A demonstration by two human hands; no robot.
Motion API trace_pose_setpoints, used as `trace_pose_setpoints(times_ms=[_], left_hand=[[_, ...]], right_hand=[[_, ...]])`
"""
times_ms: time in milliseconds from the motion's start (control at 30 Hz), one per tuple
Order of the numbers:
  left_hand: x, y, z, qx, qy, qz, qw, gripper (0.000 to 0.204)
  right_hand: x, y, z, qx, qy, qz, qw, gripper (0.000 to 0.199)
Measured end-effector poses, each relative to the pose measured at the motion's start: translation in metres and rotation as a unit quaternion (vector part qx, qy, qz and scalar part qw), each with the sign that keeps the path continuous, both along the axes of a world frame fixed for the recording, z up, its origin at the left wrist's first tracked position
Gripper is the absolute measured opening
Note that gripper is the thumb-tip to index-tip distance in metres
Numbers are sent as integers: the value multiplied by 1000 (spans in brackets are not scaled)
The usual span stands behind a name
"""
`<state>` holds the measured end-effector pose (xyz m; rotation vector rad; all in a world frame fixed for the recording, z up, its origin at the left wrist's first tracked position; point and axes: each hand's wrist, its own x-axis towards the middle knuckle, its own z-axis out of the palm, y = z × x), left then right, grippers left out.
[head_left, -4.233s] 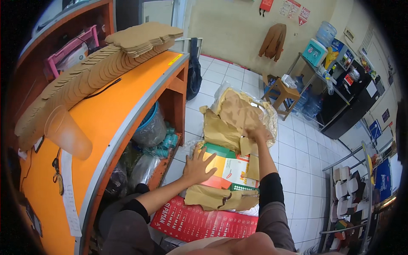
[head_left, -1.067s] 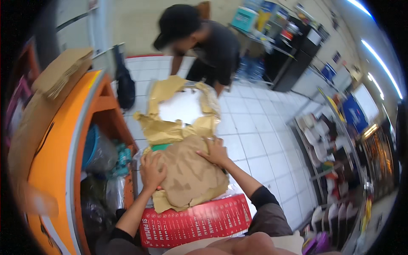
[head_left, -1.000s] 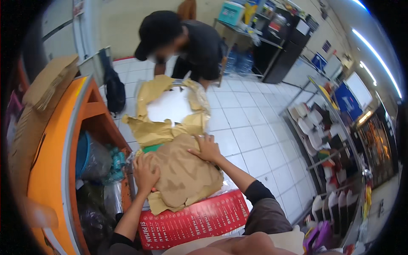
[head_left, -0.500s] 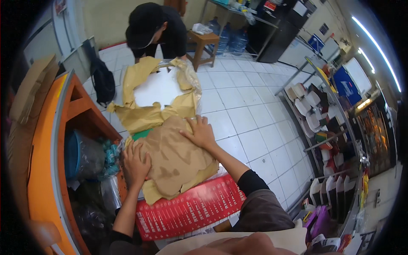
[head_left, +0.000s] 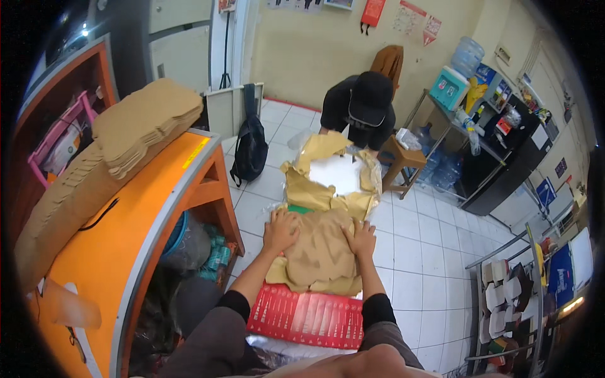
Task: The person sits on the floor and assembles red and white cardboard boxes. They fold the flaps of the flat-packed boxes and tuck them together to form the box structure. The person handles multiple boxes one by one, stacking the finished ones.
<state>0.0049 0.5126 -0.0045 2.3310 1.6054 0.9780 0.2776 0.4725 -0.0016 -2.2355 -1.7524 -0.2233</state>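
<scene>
In front of me lies a pile of flat brown cardboard blanks with wavy-cut edges, on torn brown wrapping paper. My left hand rests on the pile's left edge with its fingers spread. On the opposite edge my right hand lies with fingers stretched out. Under the pile's near side is a red printed sheet. Just beyond my hands, ragged brown paper surrounds a stack of white sheets. A bit of green shows by my left fingertips.
A person in a black cap bends over the far end of the white stack. To my left, an orange counter carries stacked brown cardboard blanks. A black backpack, a wooden stool and a rack of folded boxes stand around.
My view has swung left and up, so the counter and far wall show more. Both hands stay on the edges of the cardboard pile. The other person remains bent over.
</scene>
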Motion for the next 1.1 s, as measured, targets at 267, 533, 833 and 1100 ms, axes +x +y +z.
trace_pose_setpoints(times_ms=[267,533,833,1100], left_hand=[[59,143,0,31,14,-11,999,38],[120,263,5,9,17,-21,1000,41],[163,347,-4,-11,6,-21,1000,41],[187,375,-4,28,-36,-73,996,36]], right_hand=[[56,138,-4,39,1,-16,999,62],[115,255,16,-17,53,-17,998,65],[157,337,17,-42,64,-21,997,64],[195,366,-25,10,63,-35,997,78]])
